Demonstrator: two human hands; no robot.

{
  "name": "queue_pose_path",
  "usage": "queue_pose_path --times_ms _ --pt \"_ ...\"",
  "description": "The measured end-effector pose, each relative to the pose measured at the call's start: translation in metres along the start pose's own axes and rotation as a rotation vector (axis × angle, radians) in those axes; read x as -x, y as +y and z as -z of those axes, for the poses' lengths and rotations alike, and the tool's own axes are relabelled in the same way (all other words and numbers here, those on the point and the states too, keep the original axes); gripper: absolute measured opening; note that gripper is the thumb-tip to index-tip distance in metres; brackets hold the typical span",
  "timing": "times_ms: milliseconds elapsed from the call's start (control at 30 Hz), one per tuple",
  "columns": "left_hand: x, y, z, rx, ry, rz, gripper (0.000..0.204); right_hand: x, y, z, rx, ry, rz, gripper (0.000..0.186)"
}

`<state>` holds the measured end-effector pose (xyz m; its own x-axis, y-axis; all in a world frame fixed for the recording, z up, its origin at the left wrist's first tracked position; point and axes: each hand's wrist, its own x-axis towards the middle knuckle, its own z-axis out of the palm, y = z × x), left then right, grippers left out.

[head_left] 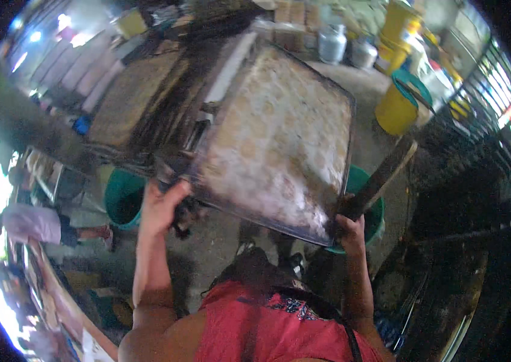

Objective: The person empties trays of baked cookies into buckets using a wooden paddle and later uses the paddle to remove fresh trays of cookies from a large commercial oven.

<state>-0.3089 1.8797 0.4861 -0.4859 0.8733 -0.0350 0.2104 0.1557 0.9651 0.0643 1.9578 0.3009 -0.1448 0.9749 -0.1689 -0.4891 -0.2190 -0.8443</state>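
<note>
Both-handed: left hand [162, 208], right hand [352, 226] grip crusted baking tray [276, 139] tight; green tub [364, 181] beneath.

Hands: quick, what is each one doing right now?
Left hand: closed on the baking tray's near-left corner.
Right hand: closed on the tray's near-right corner.

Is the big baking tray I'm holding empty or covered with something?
Covered: the tray carries pale, crusty residue across its surface, held tilted by the left hand and right hand.

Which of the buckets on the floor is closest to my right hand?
The green bucket just behind your right hand, partly hidden by the baking tray; the yellow buckets stand farther off.
</note>
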Motion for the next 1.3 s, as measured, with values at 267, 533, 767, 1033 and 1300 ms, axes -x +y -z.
queue_pose_path --times_ms 267,533,767,1033,1300 --pt "-0.006 -0.064 0.204 0.243 0.613 -0.121 0.039 -0.030 0.023 -0.247 0.215 -0.537 0.218 0.045" --pt "-0.207 -0.159 0.422 0.468 0.273 0.181 0.033 -0.056 0.051 -0.439 0.395 -0.614 0.175 0.092" --pt "-0.158 -0.244 0.248 -0.054 0.438 -0.297 0.038 -0.006 0.128 -0.275 0.791 -0.325 0.471 0.074" --pt "0.008 -0.257 -0.048 -0.248 -1.016 -0.217 0.036 0.377 0.228 0.004 1.098 0.635 -0.346 0.068" --pt "0.243 -0.203 -0.211 -0.248 -1.569 0.225 0.021 0.637 0.305 0.071 0.372 1.739 -0.418 0.057"
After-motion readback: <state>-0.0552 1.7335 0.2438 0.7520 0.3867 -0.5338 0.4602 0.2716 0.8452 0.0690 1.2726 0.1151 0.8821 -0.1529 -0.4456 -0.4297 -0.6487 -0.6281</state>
